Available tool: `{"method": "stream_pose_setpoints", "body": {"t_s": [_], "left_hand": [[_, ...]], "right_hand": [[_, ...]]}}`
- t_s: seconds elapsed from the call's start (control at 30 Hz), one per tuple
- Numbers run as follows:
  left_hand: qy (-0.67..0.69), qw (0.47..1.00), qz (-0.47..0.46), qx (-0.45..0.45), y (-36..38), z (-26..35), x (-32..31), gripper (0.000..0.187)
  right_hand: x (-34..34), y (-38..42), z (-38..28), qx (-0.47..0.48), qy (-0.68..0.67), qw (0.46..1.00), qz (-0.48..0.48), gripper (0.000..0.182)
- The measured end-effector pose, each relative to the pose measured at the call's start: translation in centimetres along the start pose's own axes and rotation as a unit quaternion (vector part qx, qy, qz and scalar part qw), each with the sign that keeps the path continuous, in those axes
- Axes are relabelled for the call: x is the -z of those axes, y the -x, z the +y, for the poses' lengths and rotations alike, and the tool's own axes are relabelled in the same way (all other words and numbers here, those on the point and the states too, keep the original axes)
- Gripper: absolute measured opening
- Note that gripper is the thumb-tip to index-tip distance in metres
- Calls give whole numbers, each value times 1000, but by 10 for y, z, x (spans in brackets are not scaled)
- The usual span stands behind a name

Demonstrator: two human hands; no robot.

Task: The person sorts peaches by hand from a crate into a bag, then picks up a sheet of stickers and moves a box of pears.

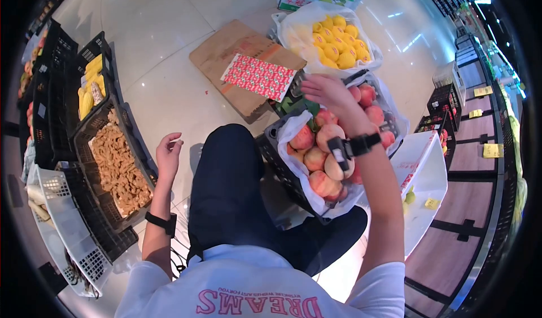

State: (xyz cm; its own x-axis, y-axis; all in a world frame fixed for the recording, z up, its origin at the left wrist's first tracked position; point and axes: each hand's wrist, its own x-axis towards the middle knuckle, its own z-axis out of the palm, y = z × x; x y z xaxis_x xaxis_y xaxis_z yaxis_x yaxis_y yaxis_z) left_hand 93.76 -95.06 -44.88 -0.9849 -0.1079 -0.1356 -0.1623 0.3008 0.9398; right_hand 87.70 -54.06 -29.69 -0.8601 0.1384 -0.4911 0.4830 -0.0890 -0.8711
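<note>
The right hand (327, 92) is hovering over the far side of the black crate (285, 174), its fingers extending towards the rim; whether they are touching the rim or anything beneath them, I cannot tell, and no fruit is showing in their grasp. The peaches (324, 148) are sitting piled in the crate on a white liner (330, 207), just in front of the knees. The left hand (168, 153) is hanging in the air, well apart from the crate, its fingers released and loosely bending, holding nothing.

Beyond the crate, flat cardboard (217, 61) is lying on the floor (158, 86), with a red patterned sheet (261, 77) resting on it. Beside it, yellow-wrapped fruit (339, 42) is filling a white-lined container. Ginger (118, 168) is lying in a bin to the left.
</note>
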Motion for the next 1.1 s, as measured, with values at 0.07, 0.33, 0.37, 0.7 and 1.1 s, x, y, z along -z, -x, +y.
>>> {"method": "stream_pose_setpoints", "body": {"t_s": [0.07,0.33,0.37,0.7,1.1], "left_hand": [[15,1000,-7,20,0,-5,4,21],[40,996,-6,79,2,-29,38,23],[46,995,-4,87,3,-35,42,23],[89,991,-5,97,-8,-56,54,18],[246,958,-83,125,-34,32,37,41]], "right_hand": [[-27,-42,14,-57,6,998,9,35],[-17,-229,198,-67,140,982,104,31],[-28,-217,197,-89,122,982,116,33],[-106,-173,128,-120,-105,973,168,16],[-192,-73,70,26,-236,971,7,19]]}}
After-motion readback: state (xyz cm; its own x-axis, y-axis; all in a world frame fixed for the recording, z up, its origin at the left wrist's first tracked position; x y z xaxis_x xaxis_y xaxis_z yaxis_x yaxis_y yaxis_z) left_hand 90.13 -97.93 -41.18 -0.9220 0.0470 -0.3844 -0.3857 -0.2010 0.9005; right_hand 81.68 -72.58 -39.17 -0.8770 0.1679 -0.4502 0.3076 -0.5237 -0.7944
